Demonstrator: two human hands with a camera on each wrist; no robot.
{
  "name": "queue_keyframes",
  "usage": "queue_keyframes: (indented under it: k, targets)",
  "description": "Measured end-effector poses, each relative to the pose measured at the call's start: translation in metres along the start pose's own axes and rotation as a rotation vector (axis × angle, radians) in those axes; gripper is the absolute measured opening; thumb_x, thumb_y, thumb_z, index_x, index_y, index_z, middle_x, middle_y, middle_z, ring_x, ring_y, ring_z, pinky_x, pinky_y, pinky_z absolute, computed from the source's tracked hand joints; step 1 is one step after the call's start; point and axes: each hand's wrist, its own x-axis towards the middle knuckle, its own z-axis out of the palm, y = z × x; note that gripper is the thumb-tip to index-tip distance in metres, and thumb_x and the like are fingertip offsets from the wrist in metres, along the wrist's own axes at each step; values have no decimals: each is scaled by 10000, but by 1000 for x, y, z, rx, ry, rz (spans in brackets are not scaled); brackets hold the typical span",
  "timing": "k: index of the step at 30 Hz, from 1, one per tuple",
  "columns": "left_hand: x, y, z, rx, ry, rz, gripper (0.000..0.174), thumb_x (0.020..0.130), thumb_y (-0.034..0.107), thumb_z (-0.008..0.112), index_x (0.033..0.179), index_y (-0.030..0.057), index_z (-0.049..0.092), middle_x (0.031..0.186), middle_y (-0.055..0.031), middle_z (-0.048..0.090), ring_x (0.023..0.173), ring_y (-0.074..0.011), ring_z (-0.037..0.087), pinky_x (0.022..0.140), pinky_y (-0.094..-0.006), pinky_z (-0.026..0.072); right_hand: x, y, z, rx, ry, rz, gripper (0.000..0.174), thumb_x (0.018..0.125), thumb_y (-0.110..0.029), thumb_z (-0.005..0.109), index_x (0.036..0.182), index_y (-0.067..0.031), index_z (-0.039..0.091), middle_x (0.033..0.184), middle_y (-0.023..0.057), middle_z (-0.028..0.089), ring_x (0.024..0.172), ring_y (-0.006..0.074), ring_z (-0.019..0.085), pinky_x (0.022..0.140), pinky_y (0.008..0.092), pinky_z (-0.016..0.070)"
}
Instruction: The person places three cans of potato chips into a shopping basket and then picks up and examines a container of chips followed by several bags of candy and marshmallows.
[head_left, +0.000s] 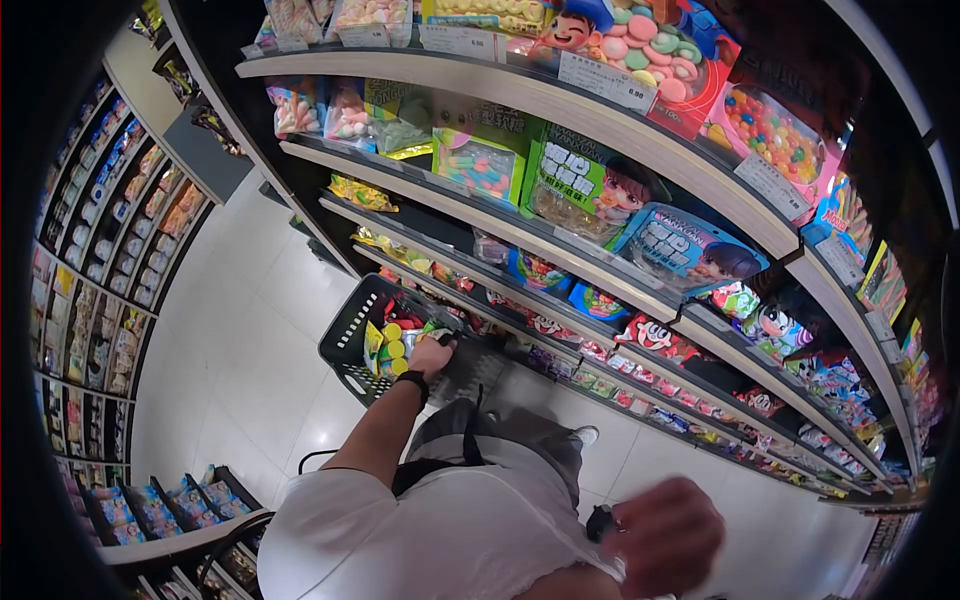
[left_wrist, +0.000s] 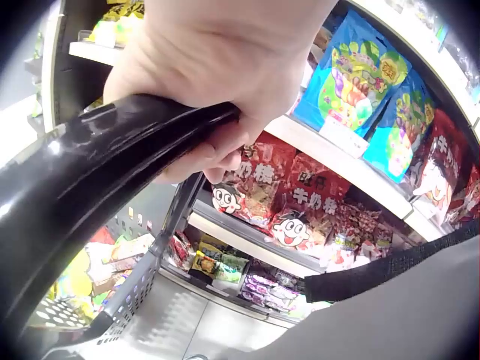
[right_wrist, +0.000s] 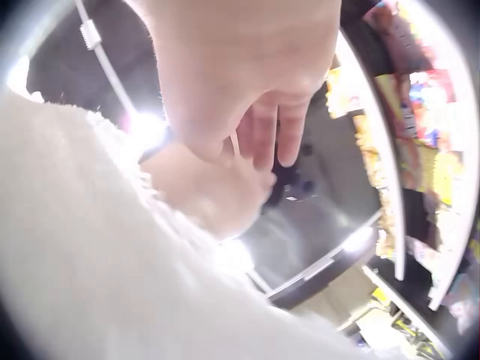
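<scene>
My left hand (head_left: 432,355) grips the black handle (left_wrist: 112,165) of a black shopping basket (head_left: 350,340) that hangs low by the shelves. My fingers (left_wrist: 217,154) curl round the handle from above. Yellow and red snack packs (head_left: 390,345) lie in the basket. My right hand (head_left: 665,535) is blurred and close to my white shirt (head_left: 450,540), near my waist. In the right wrist view its fingers (right_wrist: 262,135) hang loosely bent, and I see nothing in them.
Tall shelves of candy and snack bags (head_left: 590,190) run along my right, with red packs (left_wrist: 262,195) on a lower shelf beside the basket. Another shelf row (head_left: 90,250) lines the far left. A pale tiled aisle floor (head_left: 240,360) lies between them.
</scene>
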Motion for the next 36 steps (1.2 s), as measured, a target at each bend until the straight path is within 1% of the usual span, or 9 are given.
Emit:
queue_keyframes:
  k: [1, 3, 7, 11, 14, 17, 22, 30, 36]
  targets:
    - [9, -6, -3, -3, 17, 68, 628, 859, 534, 619, 1143, -25, 637, 1182, -238, 641, 1118, -384, 610, 935, -438, 487, 15, -18, -11, 108, -273, -189, 534, 868, -152, 700, 1369, -190, 519, 1517, 40, 310, 1250, 232, 452, 817, 352, 539]
    - [13, -6, -21, -30, -15, 84, 630, 859, 536, 619, 1100, -45, 651, 1151, -260, 646, 1110, -394, 611, 934, -442, 487, 41, -11, 44, -48, 401, -755, 428, 865, -107, 688, 1275, -134, 570, 1343, -9, 428, 1140, 158, 511, 738, 351, 557]
    - [31, -21, -33, -61, 92, 124, 607, 862, 509, 627, 1039, -70, 670, 1053, -295, 661, 1072, -425, 616, 913, -451, 484, 53, -13, 83, -124, 481, -893, 336, 852, -53, 673, 1167, -99, 566, 1213, 11, 454, 1043, 130, 545, 679, 305, 556]
    - [40, -24, -41, -138, 126, 167, 591, 858, 492, 639, 1031, -72, 671, 1040, -309, 655, 1053, -433, 619, 907, -452, 487, 36, -21, 97, -80, 220, -404, 298, 839, -33, 678, 1080, -81, 509, 1145, 41, 448, 1006, 140, 544, 650, 244, 542]
    - [39, -30, -51, -85, 203, 115, 575, 846, 487, 652, 1012, -63, 679, 1042, -296, 660, 1041, -433, 624, 905, -459, 493, 38, -12, 104, -290, 367, -964, 499, 829, -37, 700, 1285, -98, 506, 1282, 35, 444, 1110, 172, 483, 685, 274, 544]
    - [42, -32, -56, -92, 194, 128, 585, 843, 494, 650, 1019, -64, 674, 1049, -295, 659, 1044, -433, 622, 902, -458, 495, 45, -10, 113, -236, 279, -1031, 553, 830, -37, 698, 1342, -112, 503, 1341, 32, 437, 1176, 179, 430, 710, 288, 542]
    - [54, -36, -50, -67, 200, 133, 581, 842, 500, 644, 1051, -41, 681, 1070, -260, 673, 1055, -400, 632, 897, -462, 501, 35, -7, 143, -236, 162, -472, 373, 840, 17, 672, 1187, -90, 587, 1139, 16, 490, 965, 171, 585, 615, 283, 557]
    - [45, -29, -53, -63, 212, 145, 541, 831, 463, 656, 1003, -48, 693, 1017, -269, 680, 1020, -411, 642, 878, -457, 509, 28, -26, 139, -365, 391, -472, 291, 847, -50, 693, 1118, -97, 598, 1023, -12, 548, 815, 119, 587, 598, 303, 549]
    - [59, -34, -41, -81, 187, 173, 526, 814, 426, 674, 1029, -54, 672, 1040, -263, 676, 1019, -420, 636, 872, -461, 503, 13, 8, 116, -674, -352, -147, 200, 783, -118, 647, 968, -127, 723, 971, 32, 691, 798, 168, 660, 729, 269, 544]
